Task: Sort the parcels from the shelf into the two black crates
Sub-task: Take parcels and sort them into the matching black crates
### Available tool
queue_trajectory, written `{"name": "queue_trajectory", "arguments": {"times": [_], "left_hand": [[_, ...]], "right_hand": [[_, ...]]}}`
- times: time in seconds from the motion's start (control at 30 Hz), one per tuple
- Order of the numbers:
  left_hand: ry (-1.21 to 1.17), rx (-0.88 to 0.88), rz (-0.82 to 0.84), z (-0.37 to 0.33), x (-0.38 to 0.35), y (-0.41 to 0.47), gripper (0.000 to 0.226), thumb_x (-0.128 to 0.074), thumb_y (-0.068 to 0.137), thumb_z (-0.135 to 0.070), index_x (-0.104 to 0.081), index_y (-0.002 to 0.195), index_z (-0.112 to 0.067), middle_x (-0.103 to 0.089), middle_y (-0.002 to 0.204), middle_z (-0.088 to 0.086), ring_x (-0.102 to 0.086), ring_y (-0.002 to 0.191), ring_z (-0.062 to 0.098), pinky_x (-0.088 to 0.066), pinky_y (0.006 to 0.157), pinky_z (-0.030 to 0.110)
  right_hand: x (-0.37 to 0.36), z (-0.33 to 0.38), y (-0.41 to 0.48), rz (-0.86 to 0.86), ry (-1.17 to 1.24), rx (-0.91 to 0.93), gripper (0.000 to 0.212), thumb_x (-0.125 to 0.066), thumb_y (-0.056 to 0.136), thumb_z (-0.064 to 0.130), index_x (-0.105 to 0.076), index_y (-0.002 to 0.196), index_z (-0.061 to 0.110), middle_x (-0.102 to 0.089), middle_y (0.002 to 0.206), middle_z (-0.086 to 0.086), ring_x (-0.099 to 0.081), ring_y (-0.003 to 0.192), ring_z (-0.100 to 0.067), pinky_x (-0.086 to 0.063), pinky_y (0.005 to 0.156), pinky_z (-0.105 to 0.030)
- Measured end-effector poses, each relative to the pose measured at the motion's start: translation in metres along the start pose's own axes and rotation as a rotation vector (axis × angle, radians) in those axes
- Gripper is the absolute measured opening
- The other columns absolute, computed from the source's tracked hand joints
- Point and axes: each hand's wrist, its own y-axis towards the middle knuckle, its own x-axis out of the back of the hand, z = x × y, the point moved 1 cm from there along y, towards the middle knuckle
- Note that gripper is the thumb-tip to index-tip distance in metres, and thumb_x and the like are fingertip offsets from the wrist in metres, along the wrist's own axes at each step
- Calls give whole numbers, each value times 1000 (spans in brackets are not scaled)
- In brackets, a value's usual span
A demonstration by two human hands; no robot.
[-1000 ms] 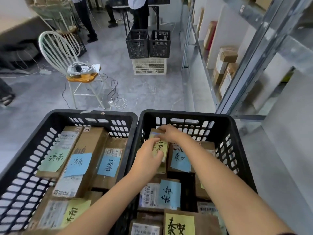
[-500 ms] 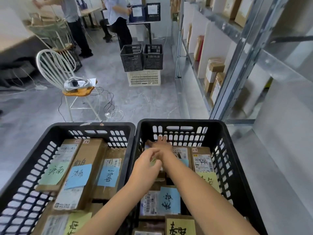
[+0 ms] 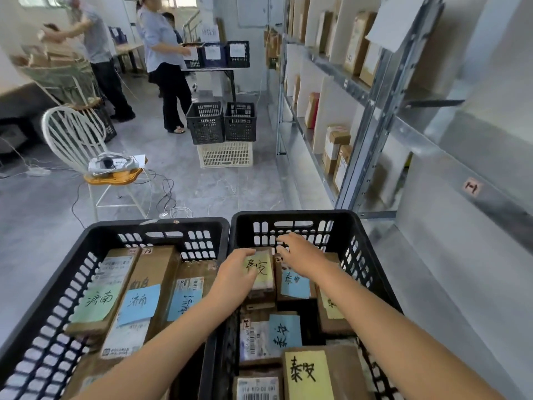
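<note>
Gripping the yellow-noted parcel (image 3: pixel 261 274) along its left edge with my left hand (image 3: pixel 235 274), I rest my right hand (image 3: pixel 301 254) straight-fingered at its far end; it lies lengthwise away from me, in the far-left corner of the right crate (image 3: pixel 362 226).

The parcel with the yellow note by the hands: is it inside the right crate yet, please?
Inside: the parcel lies below the rim of the right crate, beside other parcels, held by the left hand.
</note>
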Motion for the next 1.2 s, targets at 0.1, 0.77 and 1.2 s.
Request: {"name": "queue_trajectory", "arguments": {"times": [0.1,0.77,1.2], "left_hand": [[15,-76,54,-14,3,1,43,-54,99,-15,-47,141,-14,-49,143,0,-46,132,13,-31,103,17],[46,-630,305,-36,26,-96,52,-56,98,-26,-38,147,-16,-40,151,0,-35,139,14,-27,117,32],[-19,-1069,401,-156,11,-207,50,-54,99,-21,-40,147,-15,-37,153,0,-34,141,16,-24,112,23]], "right_hand": [[22,-5,-31,-4,-29,-53,43,-43,103,35,-47,142,17,-47,142,-2,-51,123,-20,-45,100,-38],[44,54,-279,-340,-87,-466,54,-46,102,37,-31,150,16,-38,150,-5,-42,136,-23,-37,109,-38],[97,104,-454,-612,-253,-683,64,-44,102,44,-20,156,19,-21,162,-1,-27,146,-22,-32,115,-40]]}}
